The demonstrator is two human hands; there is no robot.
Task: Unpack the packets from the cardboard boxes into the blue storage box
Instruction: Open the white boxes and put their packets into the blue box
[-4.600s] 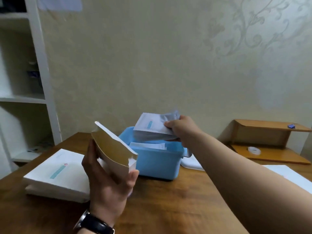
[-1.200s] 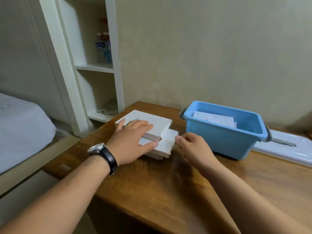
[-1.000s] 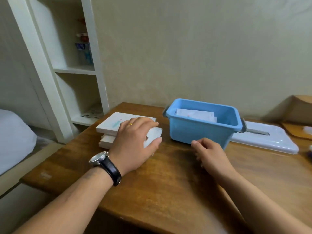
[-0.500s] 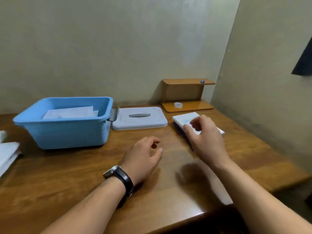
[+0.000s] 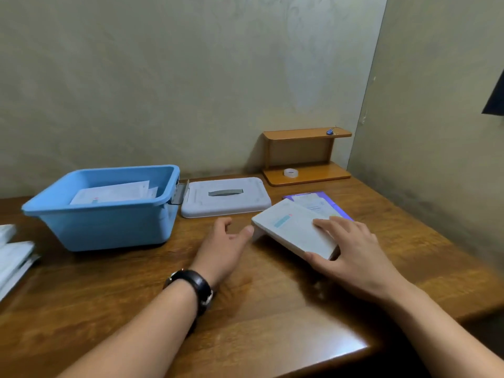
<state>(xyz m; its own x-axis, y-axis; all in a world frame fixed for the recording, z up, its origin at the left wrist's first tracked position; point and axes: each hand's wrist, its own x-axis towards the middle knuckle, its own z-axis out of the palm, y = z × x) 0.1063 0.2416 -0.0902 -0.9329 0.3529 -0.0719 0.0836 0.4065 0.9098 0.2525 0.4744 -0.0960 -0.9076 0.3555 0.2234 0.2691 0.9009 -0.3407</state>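
While the right hand [image 5: 351,252] grips a tilted white cardboard box [image 5: 293,230] at three o'clock, the left hand [image 5: 222,248] hovers loosely open over the wooden desk [image 5: 245,309]; the blue storage box [image 5: 106,211] at ten o'clock holds what seem to be packets [image 5: 114,192].

White cardboard box [image 5: 296,231] now off the desk, seemingly tilted, in right hand [image 5: 354,255].

A sky-blue storage box [image 5: 109,225], a white cardboard box [image 5: 293,231] with teal label, a purple folder [image 5: 331,204], brown wood-grain table [image 5: 259,309].
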